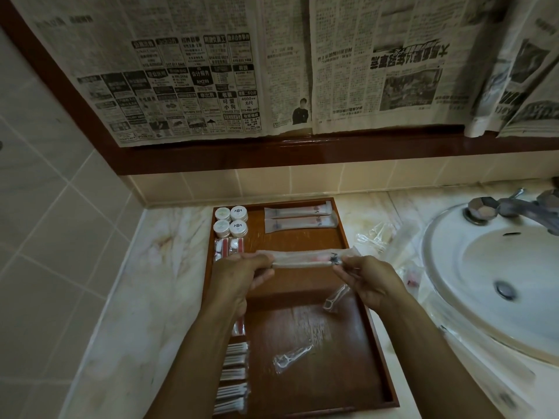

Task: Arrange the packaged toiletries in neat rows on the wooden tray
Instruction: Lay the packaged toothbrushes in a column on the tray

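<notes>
A wooden tray (305, 379) lies on the marble counter. Above its middle I hold a long white toothbrush packet (305, 259) level. My left hand (242, 276) grips its left end and my right hand (367, 281) pinches its right end. Two like packets (299, 217) lie in a row at the tray's far right. Several small round white jars (231, 220) stand at the far left, with red-and-white sachets (229, 247) below them. Cotton swab packets (233, 376) line the near left edge. Two wrapped floss picks (292, 356) (335, 297) lie loose on the tray.
More clear-wrapped packets (390, 240) lie on the counter (145, 297) between the tray and the white sink (484, 267) at the right. The tap (514, 207) stands at the far right. Newspaper (272, 71) covers the framed mirror above; tiled wall at the left.
</notes>
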